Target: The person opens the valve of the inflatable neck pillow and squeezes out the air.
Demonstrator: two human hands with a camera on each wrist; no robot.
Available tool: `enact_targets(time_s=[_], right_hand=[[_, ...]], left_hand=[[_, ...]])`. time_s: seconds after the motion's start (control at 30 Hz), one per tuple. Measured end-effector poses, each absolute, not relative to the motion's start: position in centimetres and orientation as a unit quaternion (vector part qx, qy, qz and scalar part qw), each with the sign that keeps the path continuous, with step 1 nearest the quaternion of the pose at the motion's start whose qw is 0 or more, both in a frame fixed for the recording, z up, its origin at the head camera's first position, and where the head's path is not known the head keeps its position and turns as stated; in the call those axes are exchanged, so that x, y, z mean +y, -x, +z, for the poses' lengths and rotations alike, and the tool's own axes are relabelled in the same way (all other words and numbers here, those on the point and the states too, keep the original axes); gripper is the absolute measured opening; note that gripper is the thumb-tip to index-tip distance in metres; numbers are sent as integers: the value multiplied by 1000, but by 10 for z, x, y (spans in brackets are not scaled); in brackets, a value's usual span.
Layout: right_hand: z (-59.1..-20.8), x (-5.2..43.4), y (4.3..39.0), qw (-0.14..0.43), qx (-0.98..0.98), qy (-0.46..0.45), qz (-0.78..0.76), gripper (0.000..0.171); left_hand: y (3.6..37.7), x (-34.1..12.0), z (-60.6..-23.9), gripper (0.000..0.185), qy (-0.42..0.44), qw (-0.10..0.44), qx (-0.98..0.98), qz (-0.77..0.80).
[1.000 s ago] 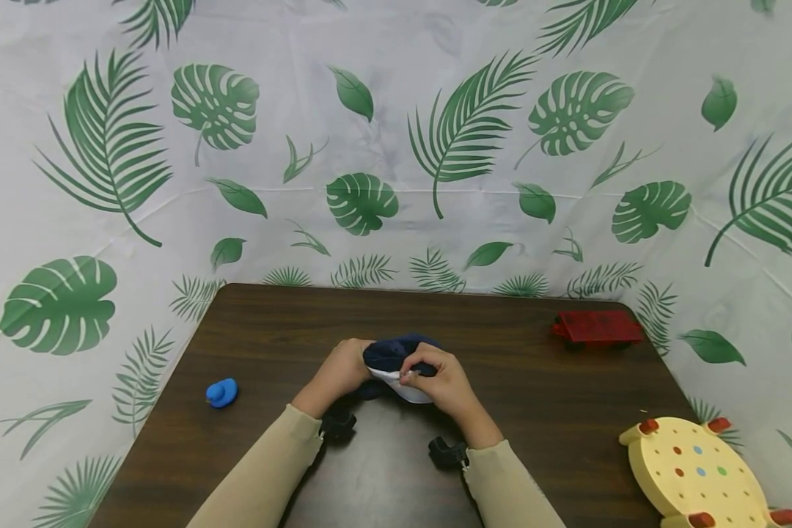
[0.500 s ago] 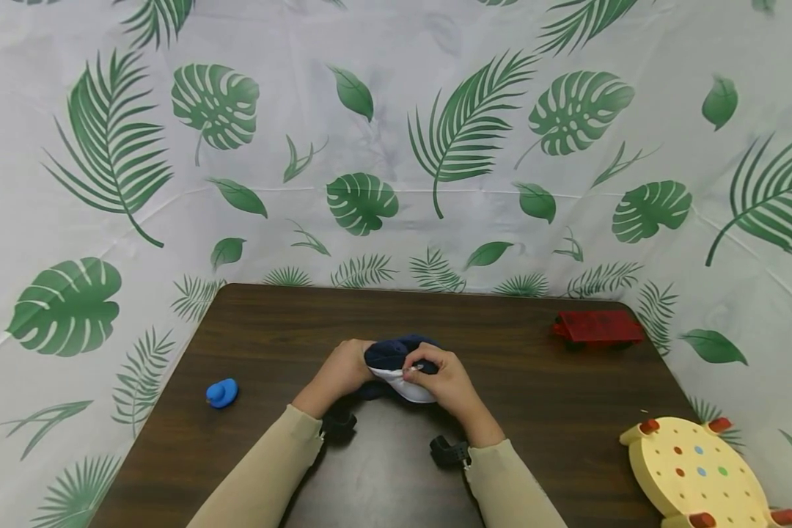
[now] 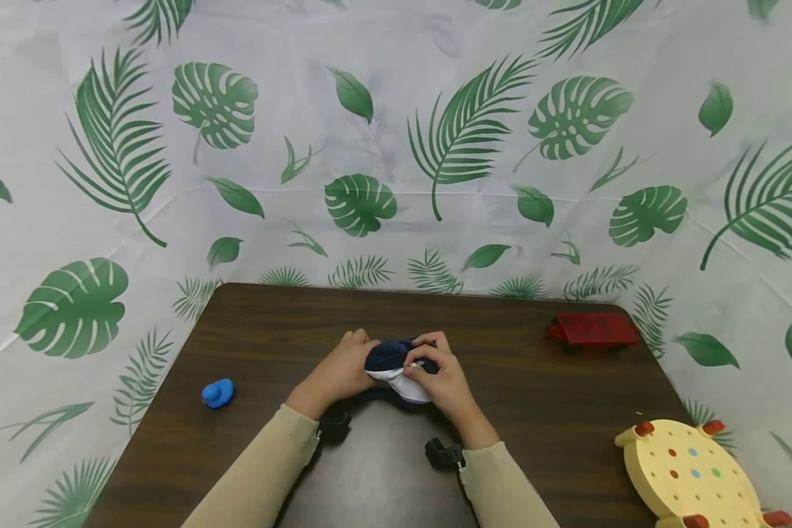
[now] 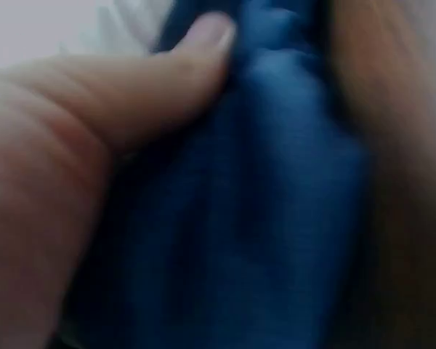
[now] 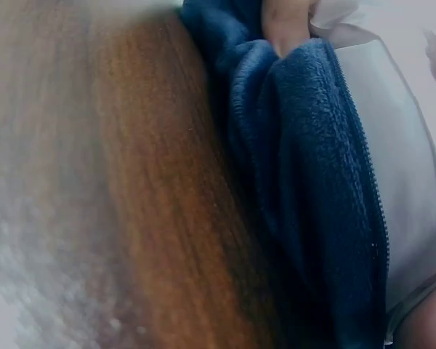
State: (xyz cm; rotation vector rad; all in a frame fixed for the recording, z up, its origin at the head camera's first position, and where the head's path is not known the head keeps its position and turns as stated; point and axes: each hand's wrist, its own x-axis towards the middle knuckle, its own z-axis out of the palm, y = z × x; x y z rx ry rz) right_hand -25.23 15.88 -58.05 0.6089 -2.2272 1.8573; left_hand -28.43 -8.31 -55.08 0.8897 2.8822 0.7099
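**Both hands closed on a half-opened navy pouch at mid-table**

The leaf-print backdrop (image 3: 396, 132), white with green palm and monstera leaves, walls off the far side and both flanks. In front of it lies the dark wooden table (image 3: 290, 323), grain running left to right.

At the table's centre sits the navy fleece pouch (image 3: 388, 355), its white lining (image 3: 396, 378) showing, so by my reading it is partly opened or turned out, with the work unfinished. The right-wrist view shows a zipper along the fleece edge.

The left hand (image 3: 335, 372) grips the pouch from 9 o'clock, thumb pressed into the fabric. The right hand (image 3: 438, 378) pinches its edge from 3 o'clock, fingers curled.

At 4 o'clock, a yellow peg board (image 3: 689, 469); at 2 o'clock, a red toy vehicle (image 3: 594, 328); at 9 o'clock, a small blue toy (image 3: 218, 392).
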Motion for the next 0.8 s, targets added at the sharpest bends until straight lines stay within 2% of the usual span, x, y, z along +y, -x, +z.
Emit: enact_targets(time_s=[0.17, 0.27, 0.57, 0.8], right_hand=[[-582, 161, 252, 67, -760, -186, 620, 12], [-582, 162, 254, 50, -756, -182, 626, 10], [-582, 162, 257, 27, -760, -157, 630, 14], [-581, 160, 257, 21, -759, -143, 635, 13]], left_hand=[[272, -81, -533, 110, -271, 60, 938, 208], [268, -77, -529, 126, -273, 75, 933, 221], [275, -74, -546, 129, -281, 75, 925, 243], [277, -70, -553, 117, -263, 59, 932, 244]])
